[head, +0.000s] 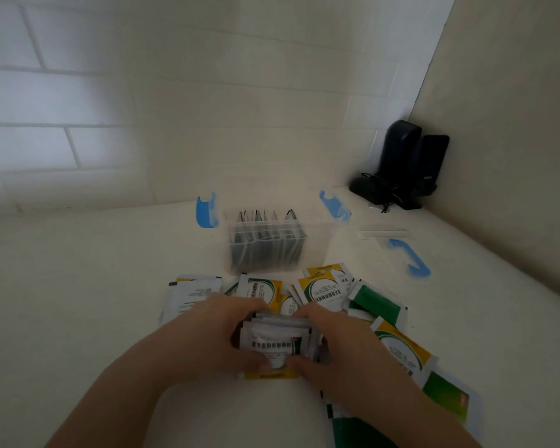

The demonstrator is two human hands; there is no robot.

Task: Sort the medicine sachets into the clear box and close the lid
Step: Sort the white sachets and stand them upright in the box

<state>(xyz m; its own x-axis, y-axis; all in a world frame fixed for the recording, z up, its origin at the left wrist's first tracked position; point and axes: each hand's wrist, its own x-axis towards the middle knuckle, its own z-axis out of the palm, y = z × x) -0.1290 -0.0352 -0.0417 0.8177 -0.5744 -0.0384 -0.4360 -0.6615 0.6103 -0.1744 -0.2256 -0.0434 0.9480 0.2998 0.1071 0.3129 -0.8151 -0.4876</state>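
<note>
The left hand (pixel 204 337) and the right hand (pixel 333 347) are being curled round a small stack of sachets (pixel 274 344), which is being gripped from both sides just above the white table (pixel 78 302), thumbs pressed on its near edge. Both forearms are being angled inward from the bottom of the view. The lower sachets of the stack are being hidden by the fingers. More loose sachets (pixel 324 291) are being left scattered around the hands, some cut off at the lower right. Beyond them the clear box (pixel 272 244) is being kept open, blue latches (pixel 204 210) raised; its dark contents are blurred. The lid (pixel 398 250), barely discernible, is lying to its right.
</note>
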